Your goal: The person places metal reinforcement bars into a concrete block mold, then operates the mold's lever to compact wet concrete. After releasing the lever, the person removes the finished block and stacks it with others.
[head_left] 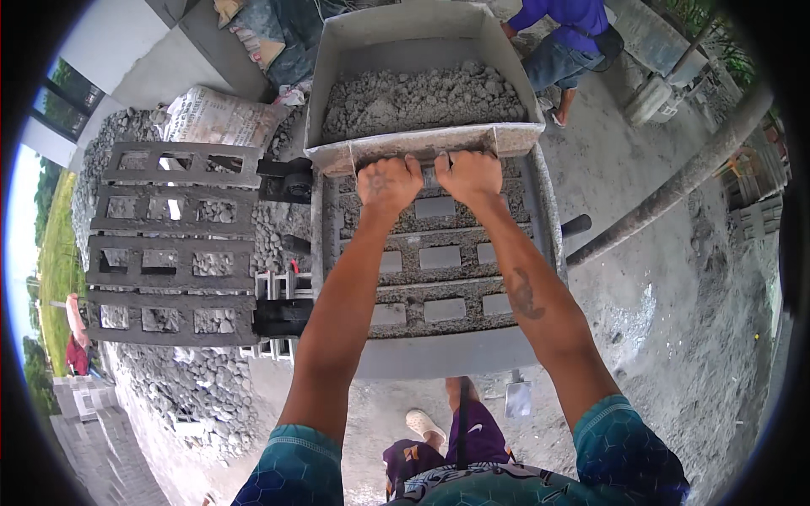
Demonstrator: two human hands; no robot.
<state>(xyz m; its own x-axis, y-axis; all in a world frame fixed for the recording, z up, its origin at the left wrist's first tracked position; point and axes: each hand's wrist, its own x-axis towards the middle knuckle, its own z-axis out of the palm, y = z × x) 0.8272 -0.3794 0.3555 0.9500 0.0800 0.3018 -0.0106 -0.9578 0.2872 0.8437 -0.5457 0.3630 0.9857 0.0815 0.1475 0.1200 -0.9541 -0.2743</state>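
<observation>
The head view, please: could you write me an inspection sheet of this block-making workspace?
Surface: grey block mould under the hands, its slots packed with mix around rectangular cores.
Job's things: open metal feed box holding damp grey aggregate mix, pushed against the mould's far end.
Clutter: four hollow blocks lying on gravel to the left; printed sack behind them.
Grippers: left hand and right hand both closed on the feed box's near bar, side by side.
Cables: nothing seen.
Surroundings: another person in blue beyond the box; long grey pipe at right; dusty concrete ground; stacked blocks at lower left.
</observation>
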